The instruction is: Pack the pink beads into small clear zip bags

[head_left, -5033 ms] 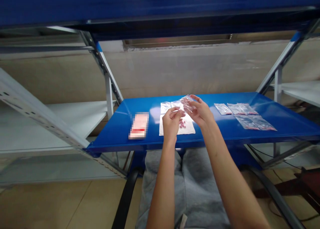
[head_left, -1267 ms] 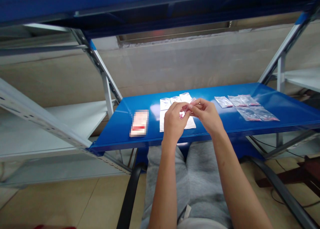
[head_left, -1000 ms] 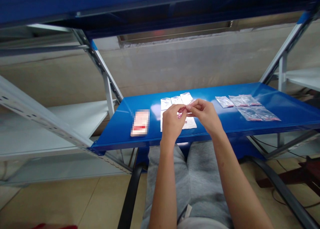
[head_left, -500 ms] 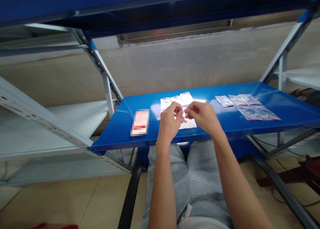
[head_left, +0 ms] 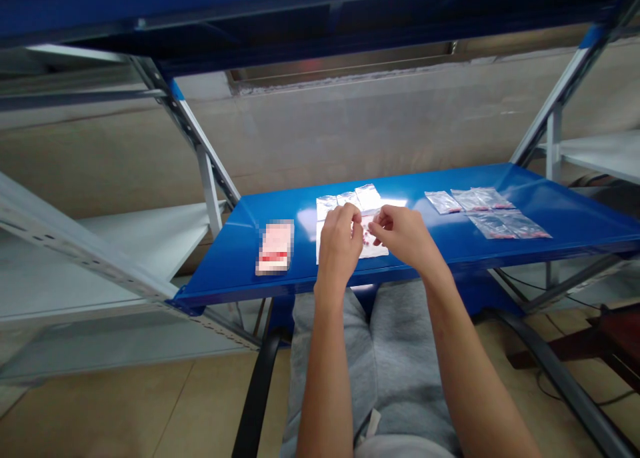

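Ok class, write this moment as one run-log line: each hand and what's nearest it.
left hand: over white sheet | right hand: near red beads

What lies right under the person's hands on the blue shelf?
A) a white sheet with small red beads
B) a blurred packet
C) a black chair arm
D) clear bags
A: the white sheet with red beads lies beneath the left hand and right hand.

Pixelated packet (head_left: 275,248), print unreadable, red beads (head_left: 367,235) uncountable, partly behind left hand (head_left: 340,245)
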Demonstrator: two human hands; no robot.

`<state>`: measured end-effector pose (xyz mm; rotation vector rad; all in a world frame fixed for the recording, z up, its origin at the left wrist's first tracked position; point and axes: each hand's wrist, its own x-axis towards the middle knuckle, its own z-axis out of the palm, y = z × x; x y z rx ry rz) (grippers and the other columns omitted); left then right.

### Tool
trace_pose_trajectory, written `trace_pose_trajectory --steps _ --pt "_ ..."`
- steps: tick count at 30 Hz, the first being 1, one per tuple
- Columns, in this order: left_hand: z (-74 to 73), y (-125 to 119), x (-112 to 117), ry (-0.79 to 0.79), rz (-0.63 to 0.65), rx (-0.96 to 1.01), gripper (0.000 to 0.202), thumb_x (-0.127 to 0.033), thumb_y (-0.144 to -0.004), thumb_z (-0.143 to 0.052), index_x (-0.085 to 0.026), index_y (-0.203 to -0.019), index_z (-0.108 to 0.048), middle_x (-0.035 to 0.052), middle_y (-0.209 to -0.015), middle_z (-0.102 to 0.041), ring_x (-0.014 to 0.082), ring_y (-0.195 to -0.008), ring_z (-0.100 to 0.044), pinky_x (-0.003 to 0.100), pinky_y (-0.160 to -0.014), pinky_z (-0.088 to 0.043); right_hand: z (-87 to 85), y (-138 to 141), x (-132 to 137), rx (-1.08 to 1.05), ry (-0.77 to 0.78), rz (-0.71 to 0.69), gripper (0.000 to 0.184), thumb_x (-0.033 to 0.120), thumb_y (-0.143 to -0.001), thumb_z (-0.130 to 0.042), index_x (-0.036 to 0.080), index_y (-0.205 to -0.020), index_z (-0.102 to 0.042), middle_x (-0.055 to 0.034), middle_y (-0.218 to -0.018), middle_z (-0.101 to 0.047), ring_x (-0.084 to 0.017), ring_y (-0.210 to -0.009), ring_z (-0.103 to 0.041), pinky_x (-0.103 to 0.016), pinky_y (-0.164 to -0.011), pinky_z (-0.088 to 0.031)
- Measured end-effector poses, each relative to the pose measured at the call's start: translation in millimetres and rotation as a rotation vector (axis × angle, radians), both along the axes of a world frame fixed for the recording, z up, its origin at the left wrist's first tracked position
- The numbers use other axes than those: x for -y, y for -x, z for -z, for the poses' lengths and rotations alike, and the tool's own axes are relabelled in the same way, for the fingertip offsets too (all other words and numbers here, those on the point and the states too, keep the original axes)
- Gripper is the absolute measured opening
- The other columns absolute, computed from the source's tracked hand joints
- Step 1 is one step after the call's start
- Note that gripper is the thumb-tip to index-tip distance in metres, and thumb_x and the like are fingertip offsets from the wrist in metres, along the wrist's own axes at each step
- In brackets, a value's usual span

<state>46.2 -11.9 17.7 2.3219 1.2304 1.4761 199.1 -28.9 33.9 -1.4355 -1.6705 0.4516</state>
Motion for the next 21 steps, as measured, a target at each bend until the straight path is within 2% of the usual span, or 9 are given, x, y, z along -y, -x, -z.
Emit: trace_pose_trajectory --steps 4,9,14,21 --pt "-1.6 -7.1 3.6 0.042 0.112 0.022 0.024 -0.009 -0.097 -0.050 -0.023 -0.107 -0.068 0.0060 -0.107 -0.063 0.0164 -0.094 -0.064 0.028 -0.081 -0.054 2.0 -1.5 -2.6 -0.118 0.021 0.017 0.011 0.019 -0.084 -0.061 0.022 -0.073 -0.059 -0.0019 -0.069 -0.073 -0.020 -0.067 -0.071 -0.028 -0.062 -0.049" --pt "2.0 -7.8 1.0 0.099 0.168 0.073 0.026 -0.005 -0.091 -0.059 -0.023 -0.107 -0.069 0.0053 -0.107 -0.071 0.0170 -0.094 -0.069 0.029 -0.083 -0.058 5.9 -3.7 -6.4 -0.141 0.045 0.003 0.010 0.021 -0.086 -0.061 0.022 -0.076 -0.060 -0.0023 -0.072 -0.074 -0.020 -0.069 -0.071 -0.028 -0.062 -0.049" --pt "5.1 -6.2 -1.3 0.139 0.142 0.062 0.025 -0.004 -0.092 -0.057 -0.023 -0.104 -0.069 0.0025 -0.096 -0.075 0.0153 -0.083 -0.071 0.028 -0.080 -0.059 4.3 -0.6 -6.2 -0.028 0.059 0.042 0.014 0.019 -0.087 -0.060 0.021 -0.073 -0.058 -0.0034 -0.073 -0.073 -0.020 -0.071 -0.069 -0.028 -0.063 -0.044" --pt "6.0 -4.4 -2.5 0.038 0.067 0.027 0.028 0.000 -0.088 -0.058 -0.020 -0.089 -0.078 0.0043 -0.098 -0.078 0.0162 -0.091 -0.072 0.027 -0.083 -0.058 7.0 6.4 -3.4 0.148 0.021 0.102 0.019 0.020 -0.087 -0.060 0.023 -0.071 -0.051 -0.0029 -0.070 -0.068 -0.019 -0.069 -0.062 -0.029 -0.063 -0.035"
